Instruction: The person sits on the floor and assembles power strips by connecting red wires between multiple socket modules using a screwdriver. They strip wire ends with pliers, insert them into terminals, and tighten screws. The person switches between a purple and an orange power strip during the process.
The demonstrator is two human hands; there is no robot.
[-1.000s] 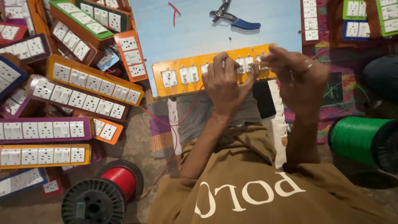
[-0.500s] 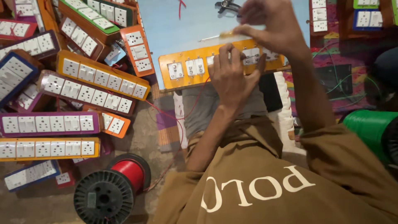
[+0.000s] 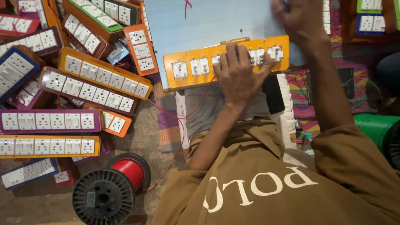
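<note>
Orange switchboard [image 3: 183,68] under left hand [image 3: 239,75], fingers spread flat; right hand [image 3: 298,18] grip unclear.

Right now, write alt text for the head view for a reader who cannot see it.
A person's left hand presses on an orange switchboard panel lying on a pale blue board, while the right hand reaches to the board's far edge. Stacks of coloured switchboard panels lie to the left, with a spool of red wire in front of them and a green spool at the right.
</note>
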